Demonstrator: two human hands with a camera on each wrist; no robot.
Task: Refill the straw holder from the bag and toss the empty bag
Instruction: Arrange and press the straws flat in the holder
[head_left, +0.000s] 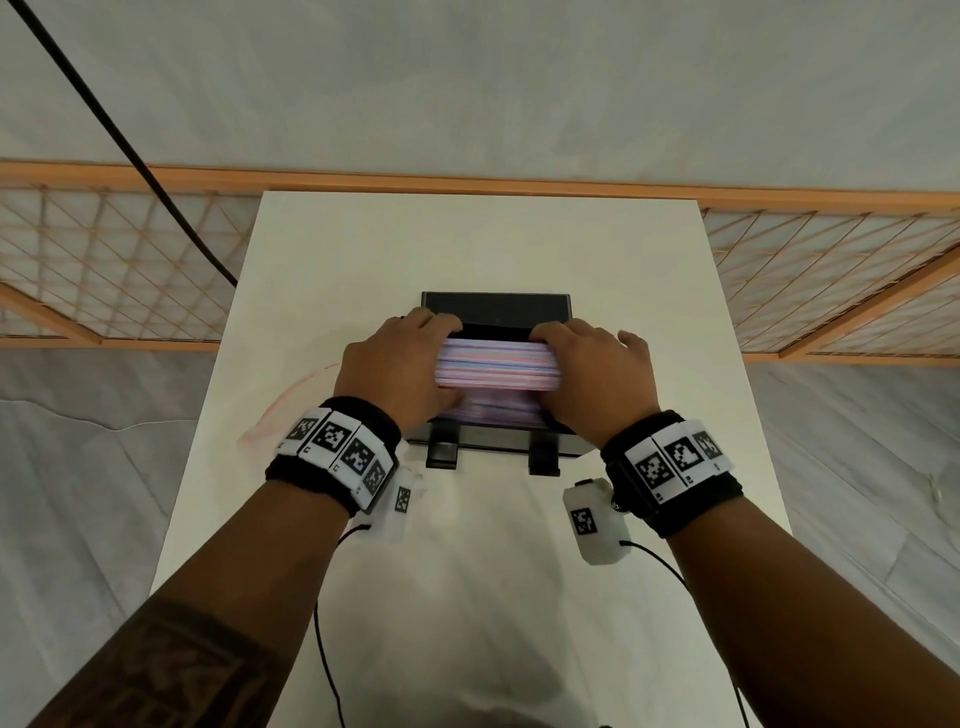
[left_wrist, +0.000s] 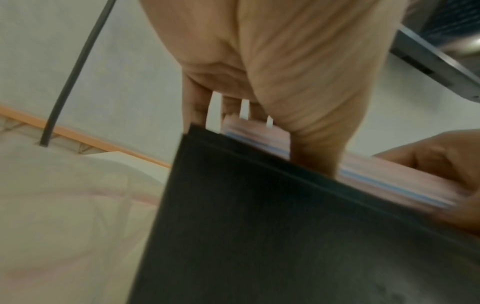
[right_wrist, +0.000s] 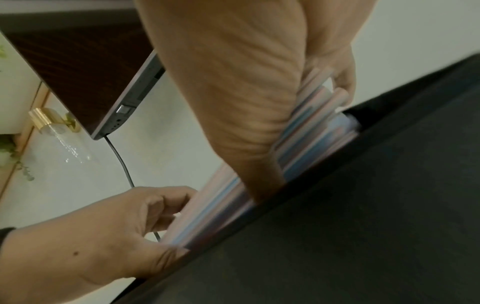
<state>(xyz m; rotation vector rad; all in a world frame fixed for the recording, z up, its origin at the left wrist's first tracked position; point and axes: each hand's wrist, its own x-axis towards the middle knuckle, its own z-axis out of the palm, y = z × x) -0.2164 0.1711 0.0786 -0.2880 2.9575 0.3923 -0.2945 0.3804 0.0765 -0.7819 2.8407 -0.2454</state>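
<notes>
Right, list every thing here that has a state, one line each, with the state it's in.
straw holder: lid open, standing on the white table, partly filled.
bundle of straws: lying flat across the holder's opening, gripped at both ends.
left hand: fingers curled round the bundle's left end.
right hand: fingers curled round the bundle's right end.
bag: lying flat on the table left of the holder, seemingly empty.

Pink-blue straws (head_left: 497, 364) bundled, over black holder (head_left: 496, 306)
</notes>
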